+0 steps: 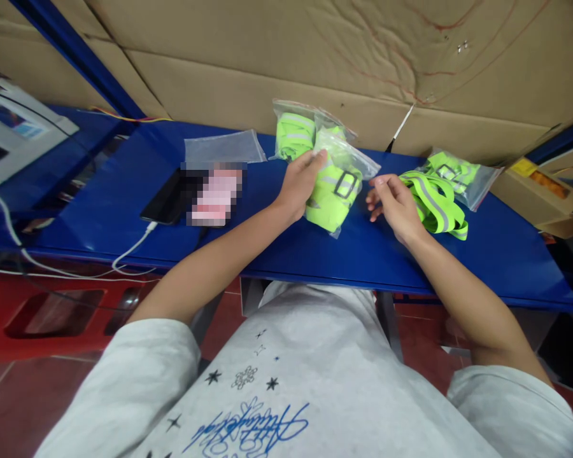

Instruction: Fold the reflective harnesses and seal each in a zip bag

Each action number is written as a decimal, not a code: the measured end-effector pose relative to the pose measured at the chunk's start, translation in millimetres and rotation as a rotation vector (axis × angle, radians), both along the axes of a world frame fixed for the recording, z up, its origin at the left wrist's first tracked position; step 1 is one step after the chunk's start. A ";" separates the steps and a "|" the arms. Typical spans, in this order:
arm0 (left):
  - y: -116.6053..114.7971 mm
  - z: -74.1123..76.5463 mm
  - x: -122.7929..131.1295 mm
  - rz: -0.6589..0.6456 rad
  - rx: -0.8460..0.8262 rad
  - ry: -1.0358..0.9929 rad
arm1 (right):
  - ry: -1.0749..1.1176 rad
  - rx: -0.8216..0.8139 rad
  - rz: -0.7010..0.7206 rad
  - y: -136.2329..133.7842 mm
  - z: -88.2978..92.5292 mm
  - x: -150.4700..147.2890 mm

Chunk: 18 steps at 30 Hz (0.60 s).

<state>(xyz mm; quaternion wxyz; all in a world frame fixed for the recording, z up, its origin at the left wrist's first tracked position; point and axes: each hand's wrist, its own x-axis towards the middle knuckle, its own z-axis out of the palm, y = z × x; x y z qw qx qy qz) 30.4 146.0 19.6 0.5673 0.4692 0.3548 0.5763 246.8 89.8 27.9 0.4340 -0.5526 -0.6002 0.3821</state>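
Observation:
My left hand (pixel 300 186) is closed on a clear zip bag (pixel 338 191), its thumb pressed on the plastic near the top. Inside the bag lies a folded neon-yellow reflective strap with a black buckle (pixel 346 184). To the right, my right hand (pixel 395 205) is half curled, fingers apart, with nothing visible in it. It hovers close to the bag's right side. Just behind it, a loose neon-yellow strap with a grey stripe (pixel 442 210) lies in loops on the blue table (pixel 277 251). Part of that strap is hidden by my right hand.
Beyond my left hand sits another bagged strap (pixel 295 135); one more bagged strap (pixel 458 172) is at the right. An unfilled clear bag (pixel 224 149) lies behind two phones (pixel 165 200), one cabled. A cardboard box (pixel 537 197) stands far right. Cardboard (pixel 248 57) walls the back.

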 end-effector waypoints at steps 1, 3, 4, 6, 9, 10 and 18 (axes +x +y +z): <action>2.6 0.7 -0.5 0.021 -0.003 -0.053 | 0.039 -0.025 0.043 -0.3 -2.2 -2.2; 4.0 3.9 -0.2 0.036 0.000 -0.135 | 0.071 -0.035 0.149 -1.1 -7.4 -6.8; 3.0 6.0 0.5 0.034 0.011 -0.164 | 0.072 -0.022 0.190 -1.4 -10.1 -8.6; -1.2 10.6 2.4 0.018 0.044 -0.195 | 0.068 0.012 0.218 -1.1 -14.1 -9.8; -8.7 16.0 3.2 -0.023 0.075 -0.156 | 0.071 0.101 0.121 3.8 -15.7 -2.6; -10.8 17.1 2.6 -0.038 0.076 -0.127 | 0.066 0.142 0.068 7.5 -15.6 2.3; -21.5 11.7 4.0 -0.157 0.115 0.248 | -0.303 0.211 -0.280 59.5 -12.5 52.6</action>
